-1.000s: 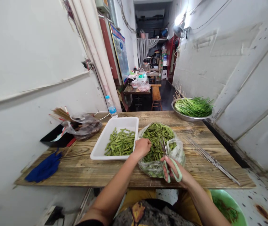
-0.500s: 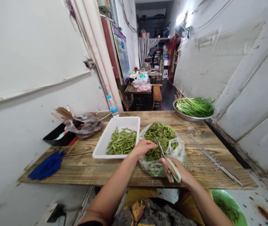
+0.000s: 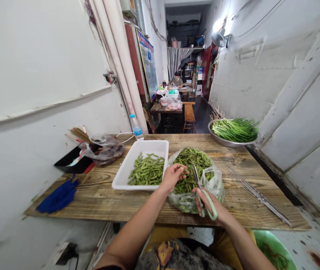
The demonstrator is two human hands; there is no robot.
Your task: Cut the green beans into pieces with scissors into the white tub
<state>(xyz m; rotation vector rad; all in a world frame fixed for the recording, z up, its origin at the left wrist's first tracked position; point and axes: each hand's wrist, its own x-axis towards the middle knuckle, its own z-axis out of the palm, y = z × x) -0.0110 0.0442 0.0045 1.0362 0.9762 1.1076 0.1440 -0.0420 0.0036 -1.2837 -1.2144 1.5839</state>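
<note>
My right hand [image 3: 209, 202] grips a pair of scissors [image 3: 211, 204] with pale green handles, their blades slightly apart and pointing up over the bag. My left hand [image 3: 174, 177] is closed in a pinch on a green soybean pod [image 3: 186, 170], just left of the blade tips. Under both hands, a clear plastic bag [image 3: 214, 182] stands open, full of green pods [image 3: 196, 157]. To its left is a white plastic tub [image 3: 123, 170] with a layer of pods [image 3: 147, 170] on its bottom.
A metal bowl of long green stalks [image 3: 234, 129] stands at the back right. Metal skewers [image 3: 259, 195] lie on the right. On the left are a blue cloth [image 3: 57, 195], a black tray [image 3: 70, 161] and a water bottle [image 3: 136, 129]. A green basin [image 3: 275, 247] sits below the table.
My left hand has tilted and its fingers have lifted slightly from the pile, with a pod in them. The scissors have shifted a little, blades still apart. The view has moved slightly.
</note>
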